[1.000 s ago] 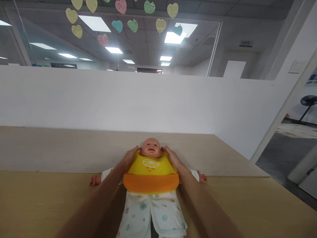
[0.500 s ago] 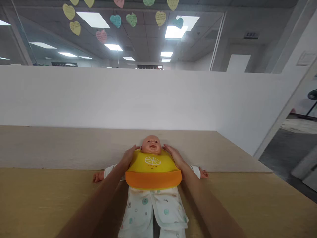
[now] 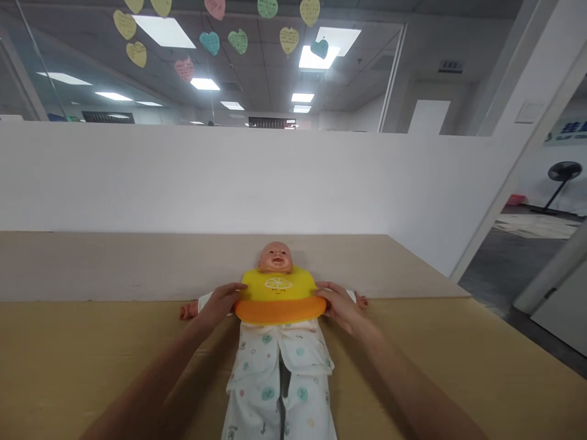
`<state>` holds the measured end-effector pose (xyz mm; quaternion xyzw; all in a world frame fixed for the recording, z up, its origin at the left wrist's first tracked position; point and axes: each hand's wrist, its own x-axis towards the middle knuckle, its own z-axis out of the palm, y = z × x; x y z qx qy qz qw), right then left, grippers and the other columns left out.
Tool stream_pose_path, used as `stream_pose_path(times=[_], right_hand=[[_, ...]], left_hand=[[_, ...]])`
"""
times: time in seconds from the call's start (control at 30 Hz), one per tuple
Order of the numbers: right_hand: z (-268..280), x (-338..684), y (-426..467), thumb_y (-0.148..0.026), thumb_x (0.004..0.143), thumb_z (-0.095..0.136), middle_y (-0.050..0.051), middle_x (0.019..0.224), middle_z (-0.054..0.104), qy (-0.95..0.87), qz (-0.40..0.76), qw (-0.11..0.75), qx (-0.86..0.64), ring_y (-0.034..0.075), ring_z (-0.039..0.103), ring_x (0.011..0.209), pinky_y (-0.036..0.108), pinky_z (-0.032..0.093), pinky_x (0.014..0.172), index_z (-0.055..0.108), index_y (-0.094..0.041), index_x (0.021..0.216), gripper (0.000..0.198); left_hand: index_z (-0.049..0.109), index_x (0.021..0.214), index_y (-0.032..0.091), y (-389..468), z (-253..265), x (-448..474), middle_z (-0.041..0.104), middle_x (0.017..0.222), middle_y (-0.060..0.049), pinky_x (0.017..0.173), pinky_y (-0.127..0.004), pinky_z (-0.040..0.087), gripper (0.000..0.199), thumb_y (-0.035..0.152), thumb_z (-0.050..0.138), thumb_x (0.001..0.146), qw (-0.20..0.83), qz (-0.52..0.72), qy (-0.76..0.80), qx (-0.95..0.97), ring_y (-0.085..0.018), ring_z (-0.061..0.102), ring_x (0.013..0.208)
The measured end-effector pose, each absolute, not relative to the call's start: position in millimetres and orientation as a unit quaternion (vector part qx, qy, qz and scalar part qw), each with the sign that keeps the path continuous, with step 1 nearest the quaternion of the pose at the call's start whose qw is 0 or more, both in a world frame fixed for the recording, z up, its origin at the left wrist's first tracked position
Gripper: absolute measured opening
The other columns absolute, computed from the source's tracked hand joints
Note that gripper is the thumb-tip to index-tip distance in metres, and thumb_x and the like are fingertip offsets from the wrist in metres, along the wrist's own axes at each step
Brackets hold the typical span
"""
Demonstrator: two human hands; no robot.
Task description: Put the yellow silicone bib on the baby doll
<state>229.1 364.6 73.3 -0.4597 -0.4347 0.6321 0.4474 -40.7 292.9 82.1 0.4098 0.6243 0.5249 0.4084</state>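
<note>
The yellow bib (image 3: 300,280) lies spread over the chest of a doll (image 3: 276,260), between the two grips and just below the doll's chin; the doll is on its back on the tabletop (image 3: 92,366). The left grip (image 3: 223,302) meets one side edge of the bib and the right grip (image 3: 339,304) the opposite edge, both close to the ends of the orange pocket (image 3: 279,311). Fingers bend around each edge, but whether the thumbs close beneath it cannot be told, the undersides being hidden. The smooth, even surface suggests a rubbery sheet: light, bendable, slightly tacky rather than slippery, and unlikely to break. The thin yellow panel, inward of the grips, would probably fold if pushed, whereas the pocket's thicker rim should keep its curve. The best holds are therefore judged to be the two pocket corners, directly at the fingertips, where an even pull would keep the sheet flat. Nearer the wearer than the grips, the patterned clothes (image 3: 300,360) appear to be soft cloth that could crease if caught along with the bib.
</note>
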Motion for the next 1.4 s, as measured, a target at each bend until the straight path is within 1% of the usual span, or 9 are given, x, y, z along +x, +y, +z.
stream_pose_path(times=[0.17,0.3,0.47,0.53,0.63,0.73,0.83,1.13,1.4], right_hand=[[89,221,366,-0.015,0.065,0.065,0.002,0.078,0.065,-0.422,0.638,0.468,-0.443,0.011,0.06,0.066,0.02,0.048,0.053,0.058,-0.018,0.092,0.028],[89,219,365,-0.018,0.067,0.066,0.001,0.077,0.064,-0.452,0.606,0.467,-0.459,0.012,0.06,0.064,0.021,0.049,0.052,0.056,-0.019,0.096,0.03],[69,228,354,-0.031,0.075,0.062,0.0,0.074,0.063,-0.508,0.563,0.447,-0.475,0.013,0.06,0.061,0.025,0.051,0.054,0.054,-0.021,0.102,0.03],[62,236,352,-0.039,0.081,0.054,0.0,0.069,0.063,-0.561,0.502,0.438,-0.492,0.014,0.06,0.057,0.029,0.051,0.056,0.053,-0.022,0.108,0.032],[53,257,359,-0.039,0.085,0.044,0.002,0.068,0.065,-0.688,0.293,0.406,-0.525,0.019,0.063,0.066,0.036,0.051,0.07,0.057,-0.021,0.106,0.031],[43,283,372,-0.033,0.085,0.042,0.009,0.091,0.07,-0.785,0.067,0.363,-0.498,0.024,0.062,0.09,0.041,0.046,0.085,0.063,-0.018,0.098,0.03],[30,302,385,-0.038,0.085,0.044,0.01,0.115,0.065,-0.834,-0.069,0.312,-0.45,0.029,0.053,0.111,0.046,0.04,0.094,0.065,-0.018,0.107,0.036],[16,309,394,-0.04,0.089,0.044,0.008,0.123,0.062,-0.853,-0.115,0.256,-0.439,0.029,0.043,0.122,0.046,0.034,0.102,0.061,-0.02,0.118,0.039],[14,282,347,-0.026,0.086,0.044,0.013,0.136,0.048,-0.832,-0.165,0.286,-0.445,0.031,0.033,0.131,0.052,0.031,0.105,0.055,-0.016,0.12,0.038]], left_hand=[[0.071,0.075,0.011,294,98,-34,0.067,0.077,-0.004,0.059,-0.023,0.047,0.03,0.031,0.068,0.053,0.44,0.579,0.579,0.369,-0.013,0.058,0.066],[0.07,0.075,0.01,296,95,-33,0.066,0.07,-0.003,0.058,-0.023,0.046,0.026,0.03,0.067,0.058,0.414,0.6,0.571,0.378,-0.013,0.058,0.065],[0.065,0.098,0.012,284,70,-38,0.067,0.077,-0.003,0.063,-0.029,0.05,0.036,0.036,0.056,0.072,0.4,0.579,0.58,0.409,-0.016,0.062,0.068],[0.06,0.109,0.014,278,57,-47,0.066,0.076,-0.003,0.067,-0.033,0.051,0.043,0.041,0.047,0.078,0.321,0.555,0.62,0.452,-0.018,0.062,0.069],[0.061,0.108,0.016,273,40,-71,0.069,0.085,-0.007,0.081,-0.042,0.049,0.041,0.038,0.039,0.082,0.082,0.456,0.691,0.554,-0.023,0.063,0.083],[0.066,0.102,0.018,271,26,-100,0.069,0.103,-0.011,0.092,-0.047,0.044,0.035,0.036,0.044,0.081,-0.123,0.345,0.65,0.666,-0.029,0.058,0.103],[0.067,0.106,0.021,273,14,-126,0.068,0.111,-0.009,0.095,-0.048,0.043,0.037,0.043,0.05,0.082,-0.209,0.28,0.581,0.735,-0.031,0.054,0.112],[0.066,0.11,0.023,276,4,-138,0.068,0.113,-0.008,0.096,-0.047,0.044,0.034,0.038,0.045,0.088,-0.194,0.278,0.58,0.741,-0.028,0.057,0.111],[0.062,0.107,0.019,246,15,-102,0.063,0.113,-0.013,0.095,-0.049,0.043,0.028,0.028,0.052,0.084,-0.235,0.303,0.563,0.732,-0.029,0.051,0.112]])
